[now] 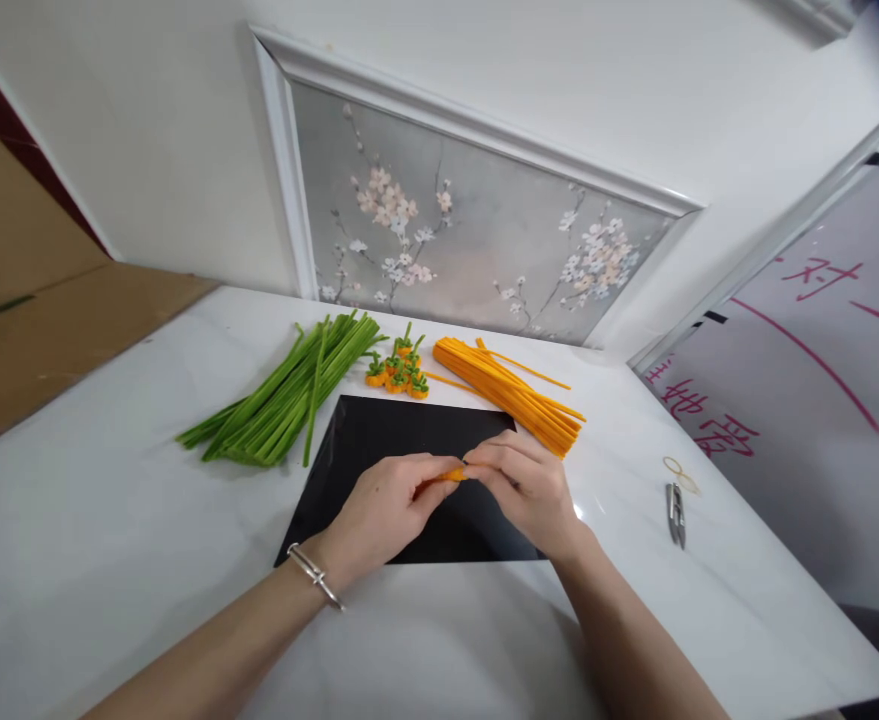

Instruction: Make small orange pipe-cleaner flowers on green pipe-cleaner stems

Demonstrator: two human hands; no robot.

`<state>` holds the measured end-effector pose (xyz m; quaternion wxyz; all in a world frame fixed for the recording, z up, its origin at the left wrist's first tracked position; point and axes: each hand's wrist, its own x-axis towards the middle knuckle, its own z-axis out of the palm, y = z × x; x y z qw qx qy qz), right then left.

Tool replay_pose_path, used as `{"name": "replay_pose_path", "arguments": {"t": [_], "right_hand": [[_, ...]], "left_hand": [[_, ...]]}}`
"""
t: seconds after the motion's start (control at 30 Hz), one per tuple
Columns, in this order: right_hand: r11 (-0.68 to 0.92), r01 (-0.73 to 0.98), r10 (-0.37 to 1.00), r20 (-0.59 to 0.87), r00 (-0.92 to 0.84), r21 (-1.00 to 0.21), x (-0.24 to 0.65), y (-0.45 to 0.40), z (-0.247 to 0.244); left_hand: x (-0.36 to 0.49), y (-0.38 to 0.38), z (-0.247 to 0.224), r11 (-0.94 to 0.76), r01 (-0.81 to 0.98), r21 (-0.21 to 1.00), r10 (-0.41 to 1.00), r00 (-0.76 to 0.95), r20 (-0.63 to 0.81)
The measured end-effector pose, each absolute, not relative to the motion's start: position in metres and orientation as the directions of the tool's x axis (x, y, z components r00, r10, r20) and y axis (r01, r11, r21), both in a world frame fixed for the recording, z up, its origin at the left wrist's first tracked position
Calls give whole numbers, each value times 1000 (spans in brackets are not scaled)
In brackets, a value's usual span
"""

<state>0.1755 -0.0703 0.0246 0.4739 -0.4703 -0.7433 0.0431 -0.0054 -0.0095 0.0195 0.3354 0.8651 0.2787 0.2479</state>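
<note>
Over the black mat [439,540], my left hand [386,505] pinches a small orange piece [454,474] between thumb and fingers. My right hand [525,485] meets it from the right, its thumb and fingertips closed on the end of the same piece. Fingers hide much of the orange piece. Behind the mat lie several small orange-and-green shapes [399,372]. A bundle of orange stems [510,392] rests at the mat's back right corner, and a bundle of green stems [281,400] lies to the left.
Small metal snips [676,515] and thin yellowish rings [680,474] lie at the right on the white marbled table [146,530]. Brown cardboard [71,330] stands at the far left. A whiteboard with red writing [806,380] is on the right, and a framed floral panel [469,210] behind.
</note>
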Motion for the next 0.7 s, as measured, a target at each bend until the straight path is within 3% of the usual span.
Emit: {"name": "replay_pose_path", "arguments": {"t": [0.17, 0.3, 0.4, 0.6, 0.7], "right_hand": [[399, 596, 855, 518, 33, -697, 179, -68, 24], [202, 402, 955, 271, 123, -893, 183, -64, 22], [117, 265, 985, 145, 90, -957, 182, -63, 21], [125, 256, 986, 149, 77, -959, 176, -62, 21], [129, 263, 984, 155, 83, -956, 176, -63, 21]], "left_hand": [[-5, -11, 20, -760, 282, 586, 533, 786, 314], [-4, -11, 16, -795, 177, 580, 476, 775, 415], [-3, -13, 15, -780, 98, 617, 473, 739, 480], [-1, -15, 18, -440, 64, 896, 711, 634, 304], [0, -15, 20, -276, 18, 961, 763, 612, 207]]}}
